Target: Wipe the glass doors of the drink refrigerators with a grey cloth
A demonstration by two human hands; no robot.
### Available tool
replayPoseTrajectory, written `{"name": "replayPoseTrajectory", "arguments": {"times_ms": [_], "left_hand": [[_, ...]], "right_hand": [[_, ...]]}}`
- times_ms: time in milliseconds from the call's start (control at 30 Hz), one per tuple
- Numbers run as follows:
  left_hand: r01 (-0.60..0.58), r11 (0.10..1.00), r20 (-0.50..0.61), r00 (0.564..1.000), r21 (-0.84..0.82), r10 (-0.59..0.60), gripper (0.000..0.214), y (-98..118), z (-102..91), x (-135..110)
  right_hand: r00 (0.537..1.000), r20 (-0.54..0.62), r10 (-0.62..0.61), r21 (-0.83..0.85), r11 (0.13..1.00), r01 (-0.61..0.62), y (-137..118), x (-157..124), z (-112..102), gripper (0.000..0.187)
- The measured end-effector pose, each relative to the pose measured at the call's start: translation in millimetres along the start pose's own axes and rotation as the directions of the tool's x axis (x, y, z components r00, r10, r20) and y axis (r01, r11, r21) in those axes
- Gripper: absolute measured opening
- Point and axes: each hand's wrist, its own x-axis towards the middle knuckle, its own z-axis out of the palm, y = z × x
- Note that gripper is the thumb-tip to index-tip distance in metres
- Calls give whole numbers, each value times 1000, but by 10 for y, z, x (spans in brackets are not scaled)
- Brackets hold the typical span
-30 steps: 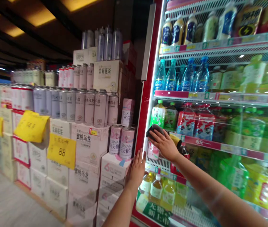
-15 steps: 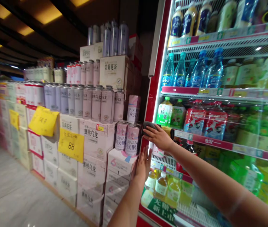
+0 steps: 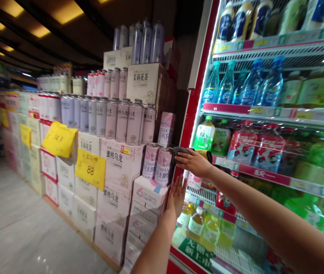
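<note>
A dark grey cloth (image 3: 179, 154) lies under the fingers of my right hand (image 3: 194, 163), which presses it to the red edge of a lit drinks cooler's glass door (image 3: 189, 125). Lower down, my left hand (image 3: 176, 196) rests with its fingers stretched out along the same red edge, beside a stack of white cartons (image 3: 147, 196). It holds nothing. Pink-and-white cans (image 3: 163, 167) stand on those cartons, just left of the cloth.
Shelves of bottled drinks (image 3: 244, 87) show behind the glass at right. On the left runs a long row of stacked boxes (image 3: 118, 163) topped with tall cans (image 3: 134, 123) and hung with yellow price signs (image 3: 90, 169). Grey floor (image 3: 16, 228) lies in front.
The view has shifted slightly, so the cans and cooler appear further right. Both hands stay at the door edge, the right still with the cloth.
</note>
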Motion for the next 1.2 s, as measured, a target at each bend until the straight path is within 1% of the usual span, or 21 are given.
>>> {"name": "replayPoseTrajectory", "arguments": {"times_ms": [67,133,200,267,333,400,433,500,567,633,667,733,800,867,900,967,1033,1067,1100,1133,1200], "left_hand": [[-39,999,-6,999,26,39,125,-9,-2,-1],[-61,997,-7,998,54,62,127,-14,-9,-2],[-60,996,-6,998,67,60,125,-13,-3,-3],[-49,998,-1,999,45,49,123,-7,23,-4],[-41,999,5,999,13,41,119,-3,60,-6],[-35,999,8,999,-1,35,117,-4,84,-7],[-33,999,8,999,-3,33,117,-6,85,-6],[-34,999,7,999,-9,34,122,-14,65,-3],[-35,999,15,999,-14,35,128,-21,23,3],[-40,999,36,999,-16,40,128,-23,-21,12],[-43,999,46,998,-16,43,126,-22,-39,18],[-47,999,57,997,-16,48,119,-17,-63,29],[-47,999,55,997,-15,48,113,-16,-72,38],[-47,999,55,997,-11,48,109,-24,-72,41],[-47,999,53,997,-8,48,108,-32,-72,40],[-53,999,48,997,-6,53,108,-49,-75,36],[-59,998,39,998,-12,59,108,-58,-86,32],[-59,998,34,998,-18,60,109,-56,-93,32],[-56,998,31,998,-25,57,109,-52,-100,34],[-50,998,28,998,-33,51,110,-46,-107,38],[-37,998,28,999,-52,39,111,-33,-119,49]], "right_hand": [[999,-13,44,-10,999,-44,90,4,-58,36],[988,-52,144,-30,989,-145,140,15,-115,40],[976,-73,204,-26,978,-207,66,11,-91,40],[984,-52,171,5,985,-170,-113,-16,24,37],[997,-9,73,50,996,-73,-286,-54,160,34],[1000,21,-8,83,997,6,-344,-86,223,31],[1000,20,-13,84,996,11,-321,-98,211,32],[998,-20,66,51,997,-65,-216,-121,121,36],[974,-86,210,2,978,-210,-138,-162,19,44],[940,-137,313,-27,947,-320,-181,-235,-5,50],[933,-148,328,-33,941,-336,-249,-284,23,51],[944,-150,293,-35,953,-301,-421,-397,128,51],[969,-138,206,-37,976,-212,-535,-508,221,50],[982,-128,142,-43,988,-148,-519,-598,223,52],[980,-131,149,-49,986,-157,-471,-635,187,54],[955,-161,248,-64,963,-260,-366,-698,77,59],[897,-207,391,-76,908,-413,-354,-761,1,63],[869,-224,441,-78,881,-467,-403,-797,-1,64],[853,-231,467,-80,865,-495,-488,-836,24,64],[854,-228,467,-81,865,-495,-595,-878,72,63],[896,-199,396,-81,905,-418,-813,-968,194,61]]}}
